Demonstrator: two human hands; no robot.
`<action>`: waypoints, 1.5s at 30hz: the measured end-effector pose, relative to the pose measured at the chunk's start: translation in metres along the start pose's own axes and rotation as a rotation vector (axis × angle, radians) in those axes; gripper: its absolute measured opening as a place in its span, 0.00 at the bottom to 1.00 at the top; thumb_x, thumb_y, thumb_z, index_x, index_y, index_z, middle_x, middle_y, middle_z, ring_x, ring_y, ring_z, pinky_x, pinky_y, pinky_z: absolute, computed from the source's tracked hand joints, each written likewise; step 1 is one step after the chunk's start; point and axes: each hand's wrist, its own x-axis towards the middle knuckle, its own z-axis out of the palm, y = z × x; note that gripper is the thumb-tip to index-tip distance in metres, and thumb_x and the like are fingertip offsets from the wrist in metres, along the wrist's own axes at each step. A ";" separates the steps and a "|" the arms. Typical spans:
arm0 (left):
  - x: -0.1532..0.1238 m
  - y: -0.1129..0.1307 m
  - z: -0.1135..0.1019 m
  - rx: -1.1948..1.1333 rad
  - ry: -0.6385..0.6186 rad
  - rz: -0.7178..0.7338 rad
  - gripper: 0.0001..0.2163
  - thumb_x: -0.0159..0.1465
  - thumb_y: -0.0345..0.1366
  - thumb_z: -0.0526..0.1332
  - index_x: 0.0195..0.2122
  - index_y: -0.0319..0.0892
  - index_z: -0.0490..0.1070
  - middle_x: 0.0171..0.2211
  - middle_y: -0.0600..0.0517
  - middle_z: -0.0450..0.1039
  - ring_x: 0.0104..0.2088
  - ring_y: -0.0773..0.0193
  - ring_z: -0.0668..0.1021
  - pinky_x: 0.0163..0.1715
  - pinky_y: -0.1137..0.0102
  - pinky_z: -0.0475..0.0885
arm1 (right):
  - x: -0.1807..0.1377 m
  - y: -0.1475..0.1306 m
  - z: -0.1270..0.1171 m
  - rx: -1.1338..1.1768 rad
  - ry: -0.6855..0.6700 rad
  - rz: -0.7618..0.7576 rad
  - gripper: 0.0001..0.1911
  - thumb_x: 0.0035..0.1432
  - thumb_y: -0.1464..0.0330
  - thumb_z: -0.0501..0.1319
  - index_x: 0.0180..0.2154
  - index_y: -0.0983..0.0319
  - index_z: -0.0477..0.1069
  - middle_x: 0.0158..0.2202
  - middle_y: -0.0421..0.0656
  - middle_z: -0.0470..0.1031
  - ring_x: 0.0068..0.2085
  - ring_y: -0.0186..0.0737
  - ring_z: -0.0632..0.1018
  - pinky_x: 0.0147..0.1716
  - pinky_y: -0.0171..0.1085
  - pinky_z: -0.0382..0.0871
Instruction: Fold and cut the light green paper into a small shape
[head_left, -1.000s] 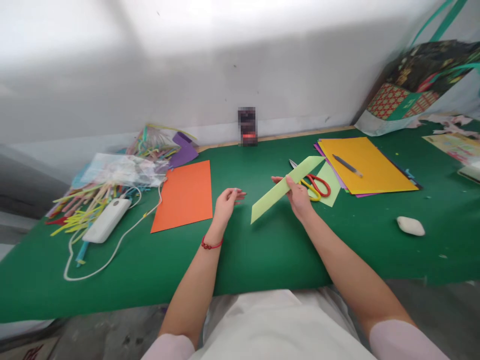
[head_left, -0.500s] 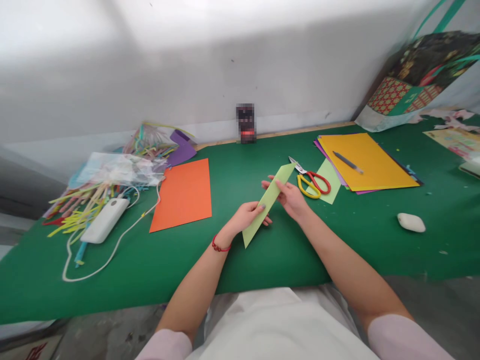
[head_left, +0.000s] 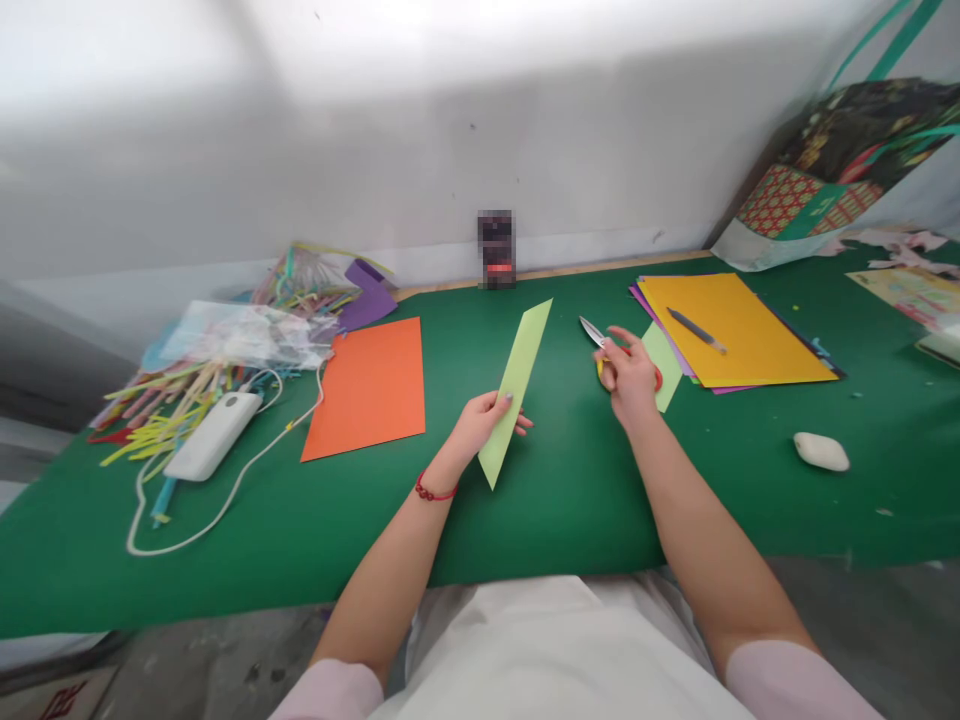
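Observation:
My left hand (head_left: 484,420) holds a folded strip of light green paper (head_left: 517,390) upright at a slant, thumb on its front and fingers behind. My right hand (head_left: 628,375) is over the scissors (head_left: 594,332), its fingers curled around the handle end. The scissors have one red and one yellow handle, mostly covered by that hand, and their blades point to the back left. Another piece of light green paper (head_left: 667,365) lies partly under the scissors and hand.
Orange paper (head_left: 367,390) lies on the green table (head_left: 480,540). At left are a white power bank (head_left: 212,436) with cable and a heap of pipe cleaners (head_left: 150,425). At right are yellow paper (head_left: 742,335) bearing a pen (head_left: 696,330), a white case (head_left: 821,451) and a bag (head_left: 825,190).
My right hand has let go of the green paper strip and moved right onto the scissors. The strip now stands more upright in my left hand.

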 end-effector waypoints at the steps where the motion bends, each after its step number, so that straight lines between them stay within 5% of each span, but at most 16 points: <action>1: 0.000 0.000 0.000 0.000 0.008 0.001 0.22 0.56 0.56 0.61 0.29 0.38 0.68 0.27 0.44 0.79 0.24 0.61 0.79 0.30 0.67 0.73 | -0.004 0.000 0.005 -0.061 -0.065 -0.034 0.26 0.46 0.64 0.69 0.49 0.52 0.68 0.39 0.38 0.77 0.21 0.27 0.72 0.17 0.28 0.67; 2: 0.000 0.000 0.000 0.001 0.016 0.000 0.22 0.56 0.56 0.61 0.29 0.38 0.68 0.27 0.44 0.79 0.24 0.61 0.79 0.30 0.67 0.73 | -0.008 -0.001 0.010 -0.113 -0.125 -0.056 0.34 0.43 0.65 0.70 0.53 0.49 0.64 0.50 0.40 0.73 0.28 0.30 0.76 0.22 0.30 0.72; 4: 0.000 -0.001 0.000 -0.004 0.037 0.003 0.22 0.56 0.56 0.61 0.30 0.38 0.68 0.27 0.44 0.79 0.24 0.62 0.79 0.30 0.67 0.73 | -0.016 -0.003 0.018 -0.185 -0.246 -0.036 0.31 0.47 0.62 0.68 0.54 0.49 0.66 0.59 0.41 0.66 0.40 0.36 0.77 0.33 0.35 0.76; 7: 0.001 -0.002 0.001 -0.033 0.051 0.008 0.22 0.56 0.56 0.61 0.31 0.38 0.69 0.27 0.44 0.79 0.24 0.62 0.79 0.31 0.66 0.73 | -0.027 -0.005 0.027 -0.218 -0.500 0.087 0.19 0.55 0.54 0.60 0.44 0.56 0.75 0.54 0.44 0.71 0.51 0.44 0.74 0.48 0.43 0.72; 12: 0.001 -0.003 0.002 -0.074 -0.085 -0.061 0.25 0.50 0.57 0.66 0.33 0.37 0.70 0.25 0.45 0.78 0.24 0.60 0.79 0.31 0.66 0.73 | -0.040 -0.005 0.038 -0.287 -0.867 0.209 0.25 0.52 0.48 0.59 0.40 0.60 0.79 0.47 0.46 0.77 0.53 0.49 0.73 0.57 0.49 0.63; 14: 0.000 -0.003 0.002 -0.047 -0.133 -0.089 0.25 0.50 0.57 0.66 0.31 0.37 0.69 0.25 0.45 0.78 0.24 0.60 0.79 0.31 0.67 0.73 | -0.040 -0.005 0.040 -0.288 -0.789 0.210 0.24 0.52 0.50 0.61 0.42 0.59 0.78 0.46 0.45 0.78 0.52 0.49 0.74 0.57 0.50 0.61; 21: -0.005 0.000 0.003 0.040 -0.216 -0.115 0.23 0.52 0.57 0.63 0.30 0.38 0.69 0.25 0.46 0.78 0.26 0.61 0.79 0.31 0.67 0.72 | -0.015 -0.011 0.022 -0.018 -0.134 -0.017 0.22 0.53 0.57 0.59 0.50 0.52 0.71 0.60 0.41 0.66 0.58 0.44 0.68 0.52 0.45 0.67; 24: -0.004 0.000 0.002 0.023 -0.158 -0.092 0.23 0.53 0.57 0.63 0.29 0.38 0.69 0.26 0.45 0.78 0.25 0.61 0.79 0.32 0.67 0.72 | -0.002 -0.012 0.004 0.083 0.143 -0.090 0.23 0.54 0.61 0.55 0.53 0.46 0.65 0.63 0.35 0.59 0.60 0.39 0.67 0.49 0.43 0.70; 26: -0.002 0.000 0.002 -0.003 -0.087 -0.064 0.22 0.54 0.56 0.63 0.29 0.38 0.69 0.26 0.45 0.78 0.25 0.61 0.79 0.32 0.66 0.73 | 0.004 -0.010 -0.004 0.133 0.201 -0.027 0.20 0.55 0.62 0.52 0.51 0.48 0.67 0.62 0.36 0.62 0.59 0.38 0.68 0.48 0.43 0.71; 32: -0.001 0.001 -0.001 -0.050 0.064 0.024 0.22 0.55 0.56 0.62 0.30 0.38 0.68 0.27 0.45 0.79 0.25 0.62 0.78 0.32 0.67 0.73 | -0.012 -0.005 0.021 0.050 -0.032 0.205 0.14 0.54 0.59 0.57 0.43 0.53 0.72 0.58 0.39 0.67 0.59 0.42 0.68 0.53 0.45 0.68; 36: 0.000 -0.001 0.001 -0.053 -0.018 -0.027 0.23 0.52 0.56 0.64 0.31 0.37 0.69 0.25 0.45 0.78 0.24 0.61 0.78 0.30 0.67 0.73 | -0.043 -0.004 0.049 -0.044 -0.541 0.410 0.18 0.48 0.57 0.65 0.42 0.55 0.75 0.49 0.44 0.76 0.53 0.48 0.74 0.53 0.47 0.67; 38: 0.000 -0.002 0.000 -0.041 -0.090 -0.072 0.24 0.51 0.56 0.65 0.32 0.37 0.70 0.23 0.46 0.77 0.24 0.61 0.79 0.30 0.67 0.73 | -0.052 -0.004 0.056 -0.074 -0.686 0.455 0.18 0.45 0.60 0.69 0.39 0.56 0.77 0.47 0.46 0.77 0.50 0.49 0.76 0.52 0.47 0.68; 42: -0.001 0.001 -0.005 0.012 -0.108 -0.105 0.21 0.54 0.54 0.65 0.34 0.38 0.70 0.23 0.48 0.77 0.24 0.61 0.79 0.30 0.67 0.73 | -0.049 -0.013 0.052 0.076 -0.587 0.404 0.16 0.47 0.62 0.66 0.40 0.57 0.75 0.47 0.46 0.77 0.49 0.47 0.77 0.52 0.46 0.68; 45: -0.002 0.003 -0.008 0.066 -0.071 -0.096 0.18 0.57 0.52 0.63 0.31 0.39 0.69 0.24 0.47 0.78 0.24 0.62 0.79 0.31 0.67 0.73 | -0.031 -0.024 0.035 0.282 -0.264 0.211 0.17 0.53 0.61 0.60 0.47 0.49 0.70 0.51 0.38 0.74 0.51 0.42 0.75 0.49 0.48 0.71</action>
